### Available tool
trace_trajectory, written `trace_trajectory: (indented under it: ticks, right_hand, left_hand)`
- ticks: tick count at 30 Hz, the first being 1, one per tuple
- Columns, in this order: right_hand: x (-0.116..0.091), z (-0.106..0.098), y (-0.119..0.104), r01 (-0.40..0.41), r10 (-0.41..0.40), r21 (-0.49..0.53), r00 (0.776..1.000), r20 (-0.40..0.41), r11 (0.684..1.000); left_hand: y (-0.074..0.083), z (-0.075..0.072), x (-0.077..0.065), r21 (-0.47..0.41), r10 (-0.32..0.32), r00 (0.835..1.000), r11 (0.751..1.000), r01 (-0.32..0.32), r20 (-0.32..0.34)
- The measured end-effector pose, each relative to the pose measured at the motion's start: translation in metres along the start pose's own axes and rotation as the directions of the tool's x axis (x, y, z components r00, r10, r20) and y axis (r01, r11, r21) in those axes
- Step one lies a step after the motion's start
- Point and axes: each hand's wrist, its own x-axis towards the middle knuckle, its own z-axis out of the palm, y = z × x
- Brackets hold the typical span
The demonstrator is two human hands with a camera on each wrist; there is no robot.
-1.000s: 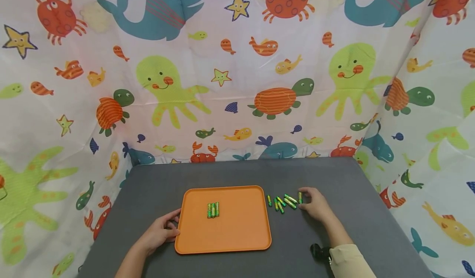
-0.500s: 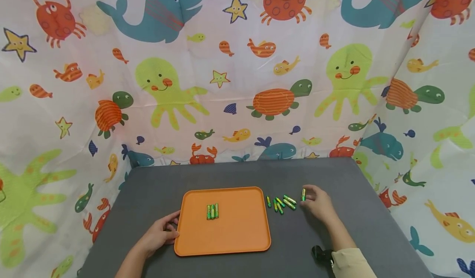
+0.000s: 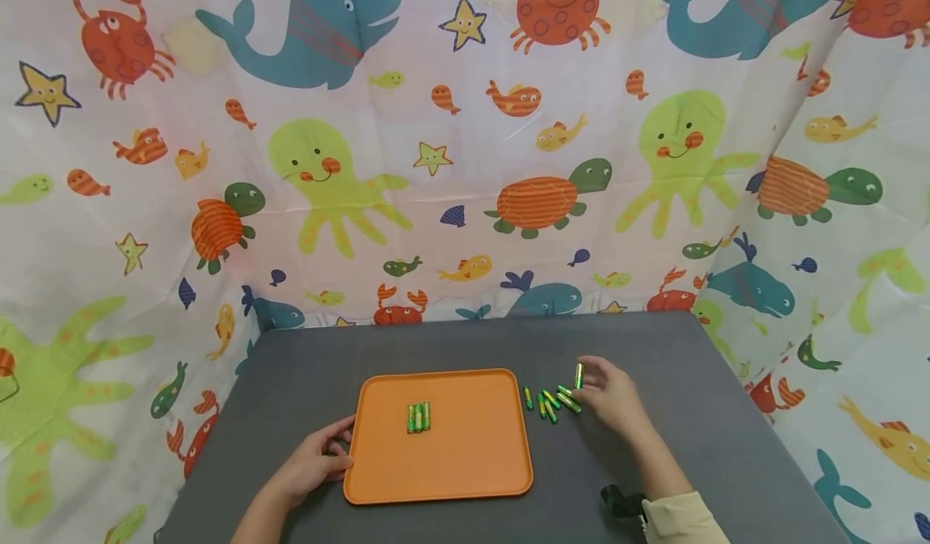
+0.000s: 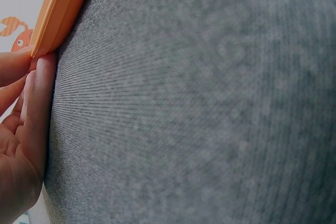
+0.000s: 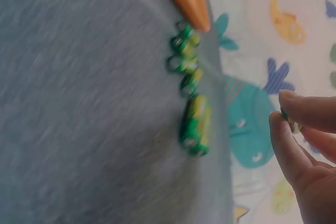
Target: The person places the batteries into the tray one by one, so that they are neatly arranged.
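Note:
My right hand (image 3: 612,392) pinches a green-and-yellow battery (image 3: 579,375) between thumb and fingertips, just right of a loose group of similar batteries (image 3: 550,399). Seen from the right wrist, the held battery (image 5: 291,121) is mostly covered by the fingers, raised above the table, while the loose batteries (image 5: 196,124) lie below. On the orange tray (image 3: 465,471), three batteries (image 3: 418,417) lie side by side, upper left of its middle. My left hand (image 3: 314,459) holds the tray's left edge; in the left wrist view its thumb and fingers meet the tray's rim (image 4: 62,17).
The grey table (image 3: 414,342) carries everything. Behind it and at both sides hangs a curtain (image 3: 465,193) printed with sea animals. A black wrist-worn device (image 3: 622,502) sits at the right wrist, by a pale sleeve (image 3: 683,520).
My right hand first drew the battery slightly right, then brought it left and higher, over the loose group's right end. The left hand has stayed at the tray.

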Motion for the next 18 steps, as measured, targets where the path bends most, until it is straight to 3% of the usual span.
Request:
trace_trajectory:
  ticks: [9,18]
  right_hand:
    - [-0.005,0.004,-0.042,-0.002,0.001,0.010,0.999,0.034,1.000]
    - [-0.004,0.017,-0.069,0.029,-0.030,0.024,0.999,0.039,0.999]
  left_hand:
    - [0.003,-0.001,0.001,0.019,-0.002,1.000,1.000,0.002,-0.004]
    - [0.002,0.001,-0.001,0.013,-0.004,1.000,1.000,0.004,0.000]
